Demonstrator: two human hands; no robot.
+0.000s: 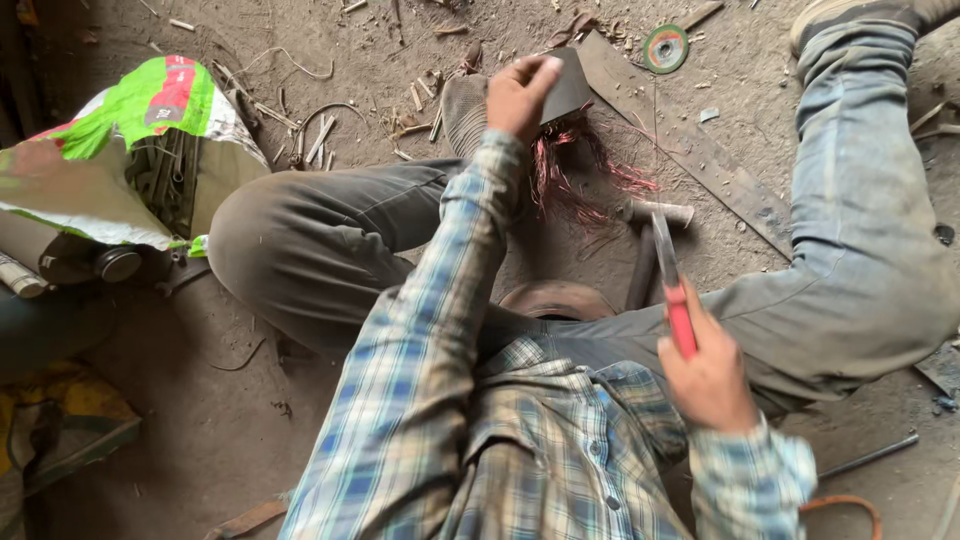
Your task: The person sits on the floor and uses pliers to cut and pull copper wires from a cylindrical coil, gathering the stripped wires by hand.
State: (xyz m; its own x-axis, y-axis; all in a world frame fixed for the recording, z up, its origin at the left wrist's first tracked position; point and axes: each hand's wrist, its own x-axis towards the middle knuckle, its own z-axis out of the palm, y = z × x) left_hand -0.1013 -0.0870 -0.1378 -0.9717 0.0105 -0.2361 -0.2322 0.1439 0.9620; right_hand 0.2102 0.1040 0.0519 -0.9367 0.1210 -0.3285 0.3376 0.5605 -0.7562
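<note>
Pliers [672,285] w/ red handles gripped in right hand [708,385]; left hand [520,97] fingers pinch dark sheet [568,85] — could slip, cut skin.

Left hand [518,97] grips a dark metal plate [566,85]; right hand [708,378] holds red-handled pliers [672,283].

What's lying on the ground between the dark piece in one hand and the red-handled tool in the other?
In the head view, a tangle of reddish wire strands and a hammer.
</note>
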